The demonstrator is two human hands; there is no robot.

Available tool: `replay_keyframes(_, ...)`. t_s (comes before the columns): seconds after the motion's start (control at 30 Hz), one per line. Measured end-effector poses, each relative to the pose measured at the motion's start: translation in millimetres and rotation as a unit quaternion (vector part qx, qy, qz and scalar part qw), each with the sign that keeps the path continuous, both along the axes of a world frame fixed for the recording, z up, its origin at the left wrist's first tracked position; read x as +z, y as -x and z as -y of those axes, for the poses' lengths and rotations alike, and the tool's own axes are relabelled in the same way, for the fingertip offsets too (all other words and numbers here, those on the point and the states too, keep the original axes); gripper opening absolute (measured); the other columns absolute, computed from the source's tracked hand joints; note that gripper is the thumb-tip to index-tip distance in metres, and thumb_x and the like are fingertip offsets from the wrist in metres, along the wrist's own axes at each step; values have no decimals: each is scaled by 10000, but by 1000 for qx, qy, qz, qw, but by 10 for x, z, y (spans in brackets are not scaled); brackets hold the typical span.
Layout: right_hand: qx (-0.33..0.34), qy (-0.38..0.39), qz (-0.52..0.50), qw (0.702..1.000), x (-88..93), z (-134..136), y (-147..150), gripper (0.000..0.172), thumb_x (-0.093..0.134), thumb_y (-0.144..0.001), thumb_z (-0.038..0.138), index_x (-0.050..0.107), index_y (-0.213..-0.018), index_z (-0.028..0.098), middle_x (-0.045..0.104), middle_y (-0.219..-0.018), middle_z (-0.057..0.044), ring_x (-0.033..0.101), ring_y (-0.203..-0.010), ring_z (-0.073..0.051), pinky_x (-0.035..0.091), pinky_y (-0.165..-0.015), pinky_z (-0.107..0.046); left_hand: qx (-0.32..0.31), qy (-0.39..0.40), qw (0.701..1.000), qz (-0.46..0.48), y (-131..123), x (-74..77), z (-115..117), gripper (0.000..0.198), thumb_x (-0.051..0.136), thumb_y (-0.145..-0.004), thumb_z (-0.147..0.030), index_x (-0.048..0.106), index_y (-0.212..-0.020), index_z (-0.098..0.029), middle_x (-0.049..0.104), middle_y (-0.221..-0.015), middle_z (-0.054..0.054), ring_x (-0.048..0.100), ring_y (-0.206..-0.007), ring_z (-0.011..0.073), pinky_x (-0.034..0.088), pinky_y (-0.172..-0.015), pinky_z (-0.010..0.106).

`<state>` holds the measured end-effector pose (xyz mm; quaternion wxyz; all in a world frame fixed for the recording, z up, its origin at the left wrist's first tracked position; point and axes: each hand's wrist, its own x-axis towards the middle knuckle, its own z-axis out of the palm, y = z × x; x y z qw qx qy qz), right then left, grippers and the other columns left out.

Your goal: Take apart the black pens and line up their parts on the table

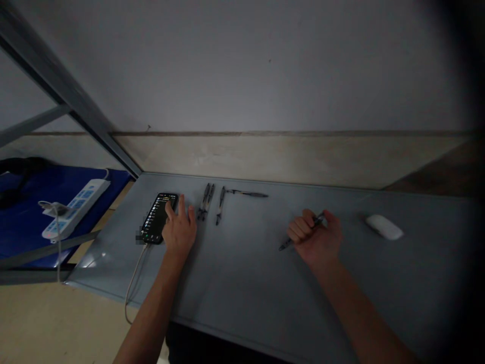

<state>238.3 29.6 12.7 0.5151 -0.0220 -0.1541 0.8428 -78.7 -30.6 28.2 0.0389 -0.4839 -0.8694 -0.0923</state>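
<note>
My left hand is over the right edge of a black smartphone, fingers spread, with a fingertip on or just above its lit screen. A white cable runs from the phone's lower end. My right hand is closed around a dark pen, which slants down to the left with its end near the table. Between the hands lie several similar pens: a close pair, a single pen beside them, and one pen lying crosswise toward the back.
A white computer mouse rests on the grey table, right of my right hand. At left, beyond a metal frame bar, a white power strip with a plugged-in charger lies on a blue surface. A wall stands behind the table.
</note>
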Motion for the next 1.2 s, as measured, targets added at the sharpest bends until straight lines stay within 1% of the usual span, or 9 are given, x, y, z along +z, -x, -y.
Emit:
replay_keyframes(0.17,-35,10,58,998,17,20,9,324,385,-821,465,386,-596,231,396,-460,49,346,-396,-83,198,-398,-226,4,-9,1000,-3,-13,-10,10,619,383,-1175,-468,492,-1746,-254,487,-1699,269,823,-1097,361,673,-917,476)
replay_keyframes(0.27,-56,21,76,995,41,30,20,356,396,-814,494,363,-580,227,363,-448,54,306,-382,-76,167,-393,-219,11,-9,1000,-2,-22,-11,15,628,389,-1172,-470,483,-1752,-249,474,-1700,291,820,-1112,357,662,-941,472)
replay_keyframes(0.4,-54,28,82,995,59,33,24,363,410,-809,493,342,-573,226,324,-439,58,264,-376,-73,147,-393,-218,11,-1,1000,5,-26,2,16,643,397,-1168,-489,479,-1754,-236,467,-1703,314,814,-1142,375,660,-966,489)
replay_keyframes(0.57,-50,24,82,995,63,42,29,358,388,-820,482,343,-574,225,304,-438,61,263,-378,-73,150,-395,-216,13,-2,1000,7,-35,18,17,640,392,-1172,-505,489,-1745,-239,466,-1708,316,805,-1177,385,661,-1002,522)
replay_keyframes(0.73,-59,28,81,995,76,44,35,389,422,-810,541,378,-583,229,324,-439,64,277,-379,-76,158,-385,-227,23,-10,1000,12,-71,64,32,653,443,-1160,-527,502,-1732,-216,528,-1627,319,821,-1100,374,674,-957,518)
replay_keyframes(0.9,-43,21,74,996,81,60,31,325,438,-812,455,386,-583,230,339,-439,62,301,-383,-85,196,-391,-234,36,-10,999,17,-86,94,31,661,453,-1153,-549,512,-1722,-218,563,-1586,312,825,-1059,376,676,-933,528)
replay_keyframes(1.0,-45,24,78,996,99,75,43,329,443,-808,460,387,-580,229,354,-437,58,308,-384,-85,196,-389,-236,27,-3,1000,16,-61,78,20,648,426,-1159,-536,519,-1721,-227,542,-1642,314,822,-1101,393,672,-957,538)
replay_keyframes(1.13,-50,30,88,994,123,69,57,388,394,-824,529,398,-579,227,348,-441,57,306,-376,-74,157,-390,-220,2,9,1000,20,-26,50,11,630,378,-1171,-487,511,-1731,-230,481,-1752,267,806,-1189,393,667,-1006,524)
replay_keyframes(1.2,-48,33,94,994,120,57,55,391,393,-820,532,398,-577,227,339,-438,61,292,-371,-69,139,-392,-215,-5,3,1000,18,-18,35,11,631,365,-1175,-470,486,-1747,-234,445,-1785,249,807,-1190,384,669,-1009,522)
